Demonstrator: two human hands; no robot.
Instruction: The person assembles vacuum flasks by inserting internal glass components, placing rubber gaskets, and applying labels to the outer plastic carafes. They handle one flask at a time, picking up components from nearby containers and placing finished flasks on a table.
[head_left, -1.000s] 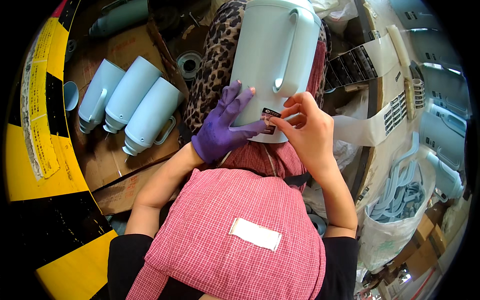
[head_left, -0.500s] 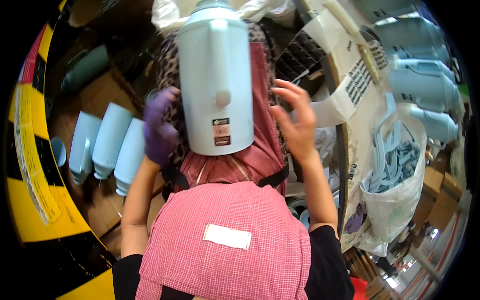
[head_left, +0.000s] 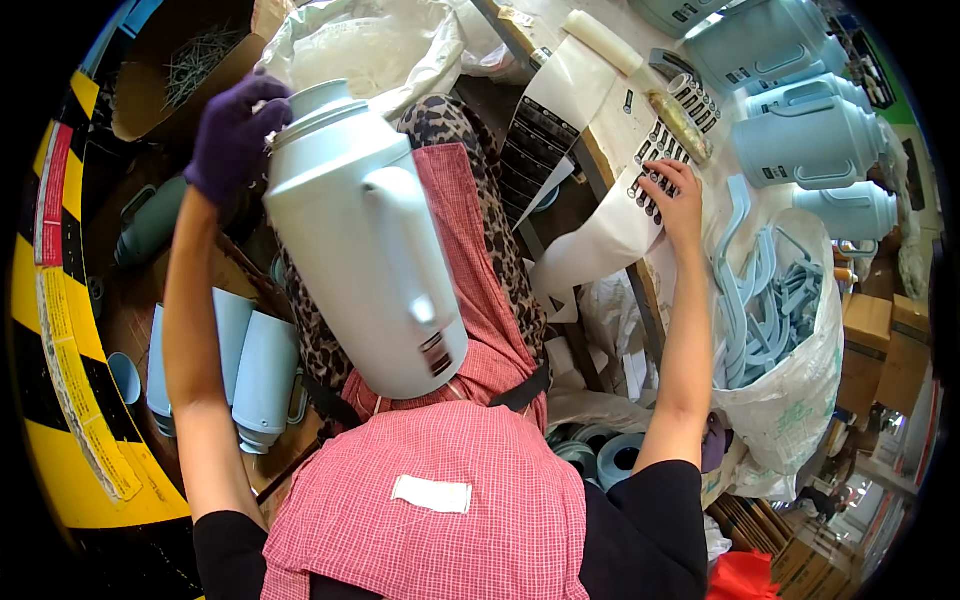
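A pale blue thermos flask (head_left: 360,240) with a side handle lies tilted across my lap, its open neck toward the far left. A dark-and-pink label shows near its base. My left hand (head_left: 232,140), in a purple glove, is closed at the flask's neck, fingers curled against the rim. Over the table edge at the right, my bare right hand (head_left: 680,205) pinches at a white sheet of black stickers (head_left: 600,235). Its fingertips rest on the printed rows; whether one sticker is lifted cannot be made out.
Several finished-looking blue flasks (head_left: 810,140) stand on the table (head_left: 685,270) at the right. Beside them, a white sack (head_left: 790,400) holds blue handles. More flask bodies (head_left: 265,370) lie at the left. A carton of screws (head_left: 195,65) and a plastic bag (head_left: 370,50) are at the back.
My left hand has moved up to the flask's neck, and the flask has tilted to the left. My right hand has gone from beside the flask to the sticker sheet.
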